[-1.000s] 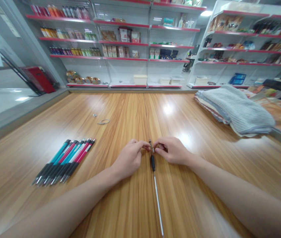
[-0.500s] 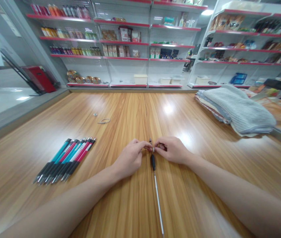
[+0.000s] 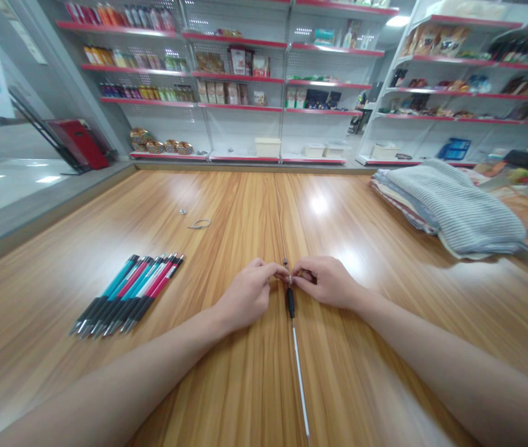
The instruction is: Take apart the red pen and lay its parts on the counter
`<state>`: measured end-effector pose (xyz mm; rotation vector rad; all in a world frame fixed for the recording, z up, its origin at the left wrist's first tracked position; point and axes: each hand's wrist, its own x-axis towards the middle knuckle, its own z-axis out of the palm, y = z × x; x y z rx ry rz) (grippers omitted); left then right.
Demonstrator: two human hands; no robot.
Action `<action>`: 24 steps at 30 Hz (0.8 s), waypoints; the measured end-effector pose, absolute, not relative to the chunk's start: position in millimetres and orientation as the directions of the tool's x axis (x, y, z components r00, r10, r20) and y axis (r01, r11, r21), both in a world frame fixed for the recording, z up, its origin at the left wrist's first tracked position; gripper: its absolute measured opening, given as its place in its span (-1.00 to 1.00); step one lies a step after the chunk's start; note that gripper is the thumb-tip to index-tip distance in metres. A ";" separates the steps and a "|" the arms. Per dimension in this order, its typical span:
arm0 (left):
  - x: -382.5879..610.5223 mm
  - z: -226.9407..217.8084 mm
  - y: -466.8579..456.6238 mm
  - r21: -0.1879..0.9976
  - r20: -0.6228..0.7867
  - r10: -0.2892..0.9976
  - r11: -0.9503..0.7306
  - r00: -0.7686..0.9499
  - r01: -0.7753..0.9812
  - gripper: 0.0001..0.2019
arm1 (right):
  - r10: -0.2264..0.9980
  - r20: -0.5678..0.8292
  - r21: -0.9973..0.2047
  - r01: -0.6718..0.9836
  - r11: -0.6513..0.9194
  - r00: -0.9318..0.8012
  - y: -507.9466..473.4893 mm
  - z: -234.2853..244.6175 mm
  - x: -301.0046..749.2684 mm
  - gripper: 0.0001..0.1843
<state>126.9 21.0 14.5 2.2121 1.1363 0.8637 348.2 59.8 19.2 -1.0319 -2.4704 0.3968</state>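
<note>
At the middle of the table, my left hand [image 3: 248,292] and my right hand [image 3: 327,282] meet fingertip to fingertip. Both are closed in a pinch around a small pale piece [image 3: 290,280], which the fingers partly cover. Just below the fingertips lies a black grip-like sleeve [image 3: 290,303]. A long, thin white rod [image 3: 301,382] runs from it toward me, in line with the table seam. Above my fingers sits a tiny dark grey piece [image 3: 285,263]. Whether these parts are joined under my fingers is hidden.
A row of teal, red and white pens [image 3: 128,295] with black grips lies at left. Beyond them are a thin wire-like ring [image 3: 199,223] and a small metal piece [image 3: 182,212]. Folded striped cloths [image 3: 454,202] are stacked at right. Stocked shelves [image 3: 240,108] stand behind the table.
The view has shifted slightly, so everything sits a little farther right. Both hands keep their pinch at the same spot, with the fingertips covering slightly more of the pale piece.
</note>
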 end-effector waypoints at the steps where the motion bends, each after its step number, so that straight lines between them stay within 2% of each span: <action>1: 126.9 14.7 20.8 0.674 0.307 0.840 -0.524 0.448 0.520 -0.55 | 0.724 0.281 -0.416 0.600 0.684 -0.630 59.8 19.1 348.1 -0.92; 24: 129.2 17.0 20.7 0.681 0.335 0.837 -0.532 0.432 0.503 -0.63 | 0.726 0.264 -0.418 0.603 0.679 -0.635 58.4 18.7 348.0 -0.89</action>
